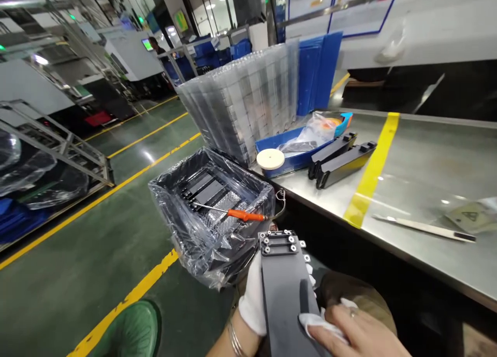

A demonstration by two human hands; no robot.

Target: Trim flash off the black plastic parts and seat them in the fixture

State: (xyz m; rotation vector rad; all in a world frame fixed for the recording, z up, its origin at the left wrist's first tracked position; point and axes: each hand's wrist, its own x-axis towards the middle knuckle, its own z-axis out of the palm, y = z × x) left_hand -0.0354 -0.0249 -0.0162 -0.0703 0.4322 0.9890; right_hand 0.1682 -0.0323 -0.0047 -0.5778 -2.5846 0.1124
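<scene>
1. The left hand (254,300), in a white glove, sits at about 6 o'clock in the view, closed around the left edge and underside of a long dark panel (285,300), gripping it.
2. The right hand (359,336), bare with a ring on one finger, lies at roughly 5 o'clock with its fingers nearly flat, pressing a white cloth (318,323) onto the panel's face; it pins the cloth rather than clenching it.
3. The panel runs from the bottom edge up toward 12 o'clock and ends in a bracket with small screws (278,242).
4. Just beyond that end, toward 11 o'clock, a dark bin lined with clear plastic (212,212) holds more dark parts, and an orange-handled screwdriver (233,212) lies across its top.
5. The bench (427,170) fills the 2 o'clock area, crossed by a yellow tape strip (373,170).
6. On it lie two black parts (341,160) side by side, a blue tray (295,150) and a white disc (271,158).
7. A stack of clear trays (244,103) stands at 12 o'clock.
8. A green stool (132,328) sits at 7 o'clock on the floor.
</scene>
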